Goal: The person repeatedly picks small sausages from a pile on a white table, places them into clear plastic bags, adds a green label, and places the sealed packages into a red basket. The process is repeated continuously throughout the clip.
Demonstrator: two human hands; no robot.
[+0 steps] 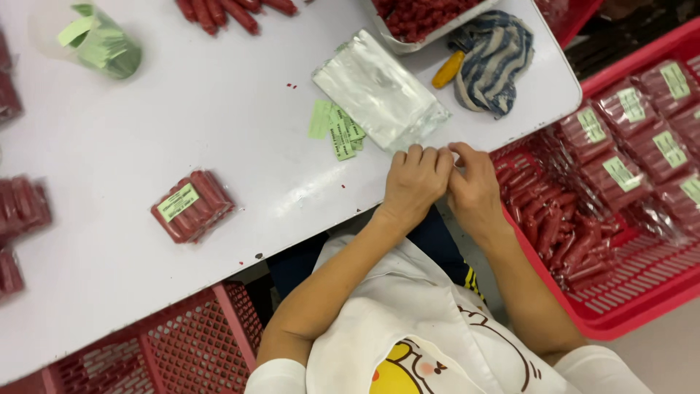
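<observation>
Leftmost on the white table [146, 131], a clear cup [98, 44] stuffed with green slips stands near the far corner, within reach but off the working area, while a sealed pack of red sausages [192, 206] with a green label lies alone on bare tabletop, broad open room around it on every side; farther along, loose green labels [337, 131] are fanned just beside a stack of clear plastic bags [379, 89], both set close to the near edge where the fingers can pick them one at a time. At that edge the left hand [415, 182] and right hand [474, 191] meet, fingers curled and fingertips touching, seemingly pinching something small between them, though what it is cannot be made out. Beyond the bags sit a tray of red sausages [423, 18], an orange tool handle [448, 69] and a striped cloth [490, 62] near the table's right corner. Below that corner a red crate [642, 292] holds loose sausages and labelled packs, parked tight against the table so finished goods drop a short way
</observation>
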